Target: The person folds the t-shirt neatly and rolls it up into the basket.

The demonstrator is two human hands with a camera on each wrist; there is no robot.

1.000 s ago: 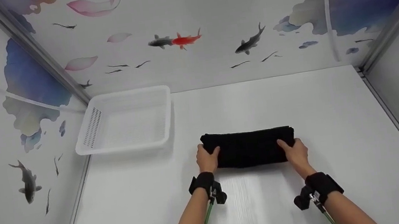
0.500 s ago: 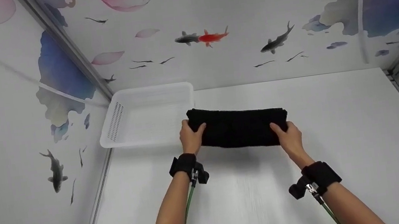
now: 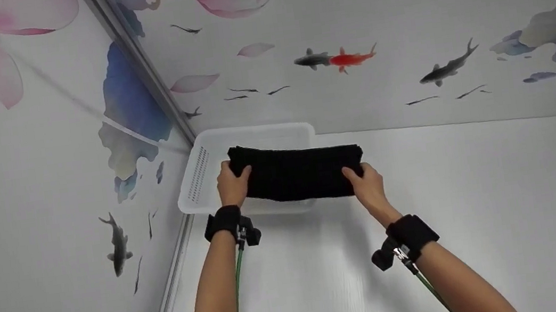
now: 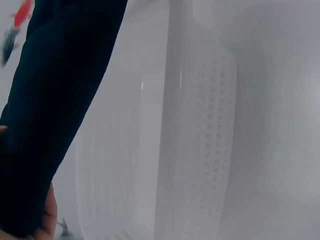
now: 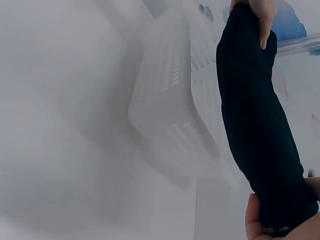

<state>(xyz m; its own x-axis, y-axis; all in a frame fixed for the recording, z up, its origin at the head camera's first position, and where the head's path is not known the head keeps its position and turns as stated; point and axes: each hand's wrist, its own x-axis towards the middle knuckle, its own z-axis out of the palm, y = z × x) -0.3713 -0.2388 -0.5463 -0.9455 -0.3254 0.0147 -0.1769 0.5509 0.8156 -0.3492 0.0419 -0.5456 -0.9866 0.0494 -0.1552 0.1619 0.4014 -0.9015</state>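
A folded black cloth (image 3: 296, 172) is stretched sideways between both hands, raised over the white basket (image 3: 191, 189). My left hand (image 3: 232, 184) grips its left end, thumb on the near face and fingers behind. At the other end, my right hand (image 3: 367, 184) pinches the cloth the same way. The left part of the cloth overlaps the basket, while its right end reaches past the basket's right side. In the right wrist view the cloth (image 5: 255, 110) hangs apart from the perforated basket wall (image 5: 167, 75), and both hands show on it.
The basket stands in the back left corner of a white table (image 3: 294, 282). A left wall (image 3: 69, 205) and a back wall (image 3: 371, 9), printed with fish and petals, enclose the table. Green cables (image 3: 239, 290) run along both forearms from the wrist cameras.
Both hands have lifted the black cloth off the near table area and carried it forward and left, over the basket. The head view has swung to the left.
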